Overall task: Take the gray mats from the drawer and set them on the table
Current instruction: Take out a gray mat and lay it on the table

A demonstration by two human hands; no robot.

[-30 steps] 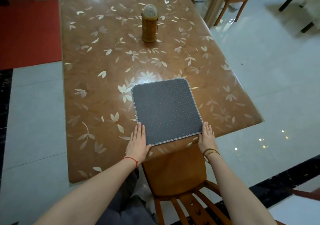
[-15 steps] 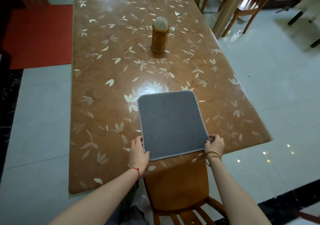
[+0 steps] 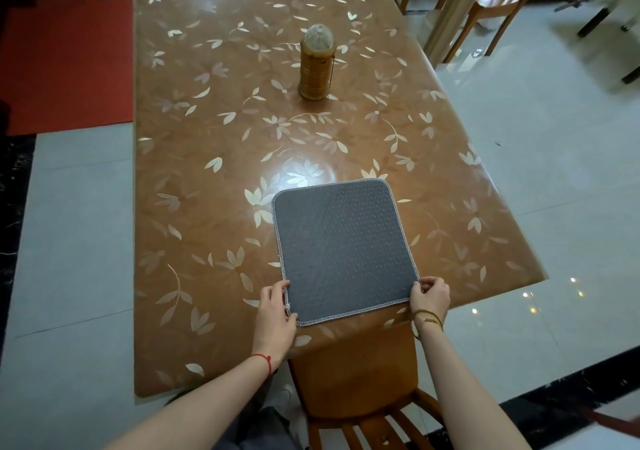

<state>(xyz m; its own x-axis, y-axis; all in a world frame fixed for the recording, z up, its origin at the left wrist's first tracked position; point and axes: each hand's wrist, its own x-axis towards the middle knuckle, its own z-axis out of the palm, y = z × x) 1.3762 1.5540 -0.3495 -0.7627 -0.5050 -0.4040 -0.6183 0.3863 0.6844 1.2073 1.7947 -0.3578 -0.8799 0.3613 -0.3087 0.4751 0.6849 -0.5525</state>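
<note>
A square gray mat (image 3: 341, 248) with a stitched pale border lies flat on the brown leaf-patterned table (image 3: 214, 158), close to the near edge. My left hand (image 3: 275, 314) pinches the mat's near left corner. At the near right corner my right hand (image 3: 431, 295) has its fingers curled around the mat's edge. No drawer is in view.
A brown cylindrical lantern (image 3: 317, 65) stands upright mid-table, beyond the mat. A wooden chair (image 3: 353, 380) is tucked under the near table edge between my arms. More wooden chairs (image 3: 491, 9) stand at the far right. A red rug (image 3: 65, 65) covers the floor at left.
My hands went from lying flat beside the mat's near corners to gripping those corners. The view has shifted, so the mat sits lower in frame.
</note>
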